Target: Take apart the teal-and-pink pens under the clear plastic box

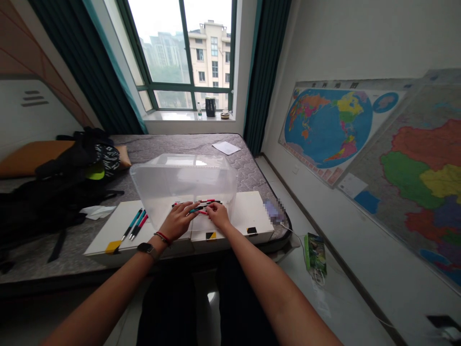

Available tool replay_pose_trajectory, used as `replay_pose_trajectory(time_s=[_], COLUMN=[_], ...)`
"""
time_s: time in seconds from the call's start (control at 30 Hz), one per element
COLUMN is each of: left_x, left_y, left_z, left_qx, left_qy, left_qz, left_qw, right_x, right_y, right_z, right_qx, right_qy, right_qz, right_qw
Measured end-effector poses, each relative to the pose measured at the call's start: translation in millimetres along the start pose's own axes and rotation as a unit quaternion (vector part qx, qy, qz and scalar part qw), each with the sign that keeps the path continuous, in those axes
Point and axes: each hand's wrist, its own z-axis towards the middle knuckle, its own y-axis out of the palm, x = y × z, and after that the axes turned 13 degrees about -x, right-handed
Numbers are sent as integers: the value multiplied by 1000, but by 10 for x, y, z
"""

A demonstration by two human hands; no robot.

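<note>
Both my hands are at the middle of a white cardboard box (230, 230), with their fingers on a bunch of pens with red, teal and black parts (198, 207). My left hand (176, 220) touches the bunch from the left, and my right hand (218, 215) touches it from the right. I cannot tell whether either hand grips the pens. Several more pens (135, 225) lie apart on the white box lid to the left. A clear plastic tub (183, 180) stands just behind the bunch, its front edge near my fingers.
The boxes sit on a grey quilted mattress (180, 144), with a loose sheet of paper (226, 147) at its far side. A black backpack (65, 178) lies at the left. A blurred object (274, 212) and a green packet (315, 254) lie at the right.
</note>
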Motion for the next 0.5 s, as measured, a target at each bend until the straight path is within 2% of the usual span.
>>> replay_pose_trajectory(time_s=[0.17,0.27,0.37,0.5], left_x=[-164,-203,-234,-282], left_y=[173,216,230,224], left_z=[114,185,247,295], left_qx=[-49,-71,-72,-66], left_qy=[-23,-48,-56,-59], left_qz=[9,20,18,17], left_qw=[999,996,996,996], right_x=[-43,-48,-32,6], right_y=[-17,-14,-1,6], right_z=[-13,-8,11,33], right_qx=[-2,-1,7,12], right_qy=[-8,0,8,5], right_qz=[0,52,96,81], right_qw=[1000,999,995,997])
